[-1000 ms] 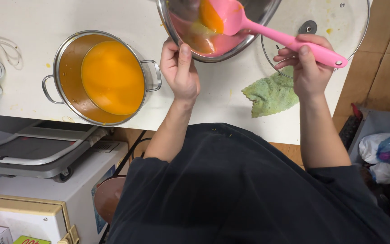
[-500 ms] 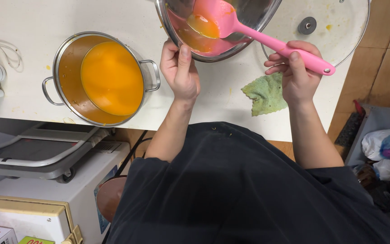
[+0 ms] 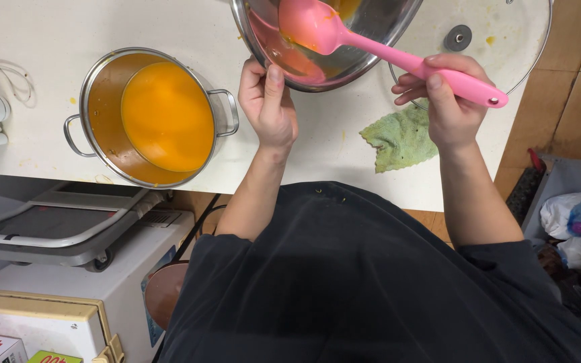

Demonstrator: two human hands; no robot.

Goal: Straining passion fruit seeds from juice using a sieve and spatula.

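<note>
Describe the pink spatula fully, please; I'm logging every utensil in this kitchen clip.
The pink spatula looks like one-piece silicone: a broad, rounded blade and a long straight handle with a small hole at its end. Orange puree smears the blade. It lies slanted, blade inside the tilted steel bowl, against the bowl's smeared inner wall, handle rising out over the rim toward the right. The right hand grips the handle near its end, thumb on top. The left hand holds the bowl's rim and does not touch the spatula.
</note>
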